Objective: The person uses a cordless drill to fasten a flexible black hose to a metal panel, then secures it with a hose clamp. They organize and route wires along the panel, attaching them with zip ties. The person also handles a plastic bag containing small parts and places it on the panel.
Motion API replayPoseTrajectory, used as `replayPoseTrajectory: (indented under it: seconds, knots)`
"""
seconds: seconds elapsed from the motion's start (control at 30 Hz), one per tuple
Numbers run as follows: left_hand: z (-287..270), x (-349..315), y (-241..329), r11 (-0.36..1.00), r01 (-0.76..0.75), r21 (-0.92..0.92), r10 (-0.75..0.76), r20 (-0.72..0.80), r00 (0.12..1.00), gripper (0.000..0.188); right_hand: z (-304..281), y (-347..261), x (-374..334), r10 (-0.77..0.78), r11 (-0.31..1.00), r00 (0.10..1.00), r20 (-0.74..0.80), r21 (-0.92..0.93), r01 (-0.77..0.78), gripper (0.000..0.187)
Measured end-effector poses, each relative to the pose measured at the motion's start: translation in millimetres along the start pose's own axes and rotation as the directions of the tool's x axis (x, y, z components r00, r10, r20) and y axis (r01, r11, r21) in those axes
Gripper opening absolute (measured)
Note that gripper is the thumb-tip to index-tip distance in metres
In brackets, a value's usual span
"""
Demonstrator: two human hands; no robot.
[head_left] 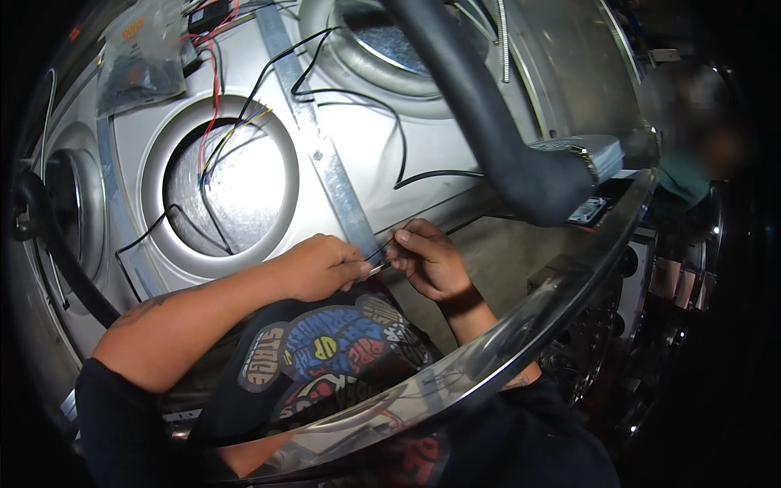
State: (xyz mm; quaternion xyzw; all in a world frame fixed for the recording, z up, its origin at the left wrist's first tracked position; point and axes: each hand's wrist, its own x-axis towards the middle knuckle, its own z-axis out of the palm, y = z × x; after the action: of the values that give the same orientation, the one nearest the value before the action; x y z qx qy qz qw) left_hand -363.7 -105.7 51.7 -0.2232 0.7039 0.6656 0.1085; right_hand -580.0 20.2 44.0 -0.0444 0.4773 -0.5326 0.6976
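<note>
Black wire [379, 254] | pinched between left hand [321, 267], right hand [429, 260] fingers

The panel [423, 138] before me is matt grey sheet metal, its strap [325, 159] brighter galvanised steel; the hose [480, 106] is dull black rubber; the rim [521, 325] is glossy chrome; the wire [376, 259] at my fingers is black plastic-coated; the bag [142, 53] is clear, shiny plastic.

Three round openings [218, 180] pierce the silver panel [439, 154], one perforated metal strip [321, 146] crosses it, one black hose [480, 106] hangs right, and two hands [321, 264] meet near.
</note>
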Motion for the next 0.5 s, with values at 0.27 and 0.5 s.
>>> replayPoseTrajectory:
  seconds: [0.27,0.5]
  knots:
    - [-45.1,14.1,40.9,0.724,-0.210,0.657,0.645,-0.537,0.544,0.063,-15.8,-20.7,-3.0,-0.197,0.978,0.963,-0.182,0.030,0.205,0.010]
    - [-7.9,16.3,59.1,0.738,-0.482,0.473,0.572,-0.058,0.818,0.045,-31.6,7.5,-35.3,-0.570,0.686,0.809,-0.141,-0.623,0.375,0.010]
